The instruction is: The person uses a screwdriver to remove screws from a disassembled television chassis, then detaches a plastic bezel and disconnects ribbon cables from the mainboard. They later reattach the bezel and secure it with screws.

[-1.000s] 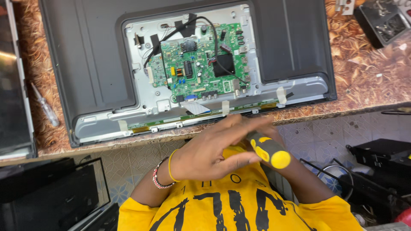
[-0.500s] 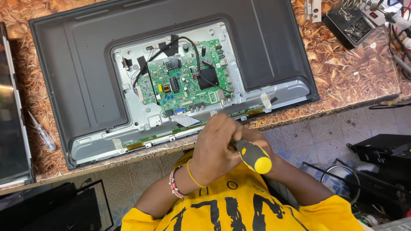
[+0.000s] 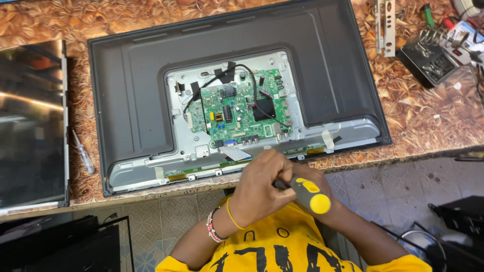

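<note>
A flat television point(image 3: 136, 90) lies face down on the patterned counter, its back cover off around a green circuit board point(image 3: 237, 113). Both my hands are at its near edge, just below a flat ribbon cable point(image 3: 237, 153). My right hand point(image 3: 322, 180) grips the black and yellow handle of a screwdriver point(image 3: 310, 194). My left hand point(image 3: 264, 186), with bracelets at the wrist, is closed over the front of the screwdriver and hides its shaft and tip.
A small clear-handled screwdriver point(image 3: 83, 153) lies left of the television. A glossy screen panel point(image 3: 30, 126) lies at the far left. A metal bracket point(image 3: 385, 25) and a black soldering stand point(image 3: 428, 58) sit at the back right. Dark equipment point(image 3: 464, 221) stands on the tiled floor.
My left hand, fingers spread a second ago, has closed over the screwdriver. Both hands have moved up to the television's near edge, and my view has shifted.
</note>
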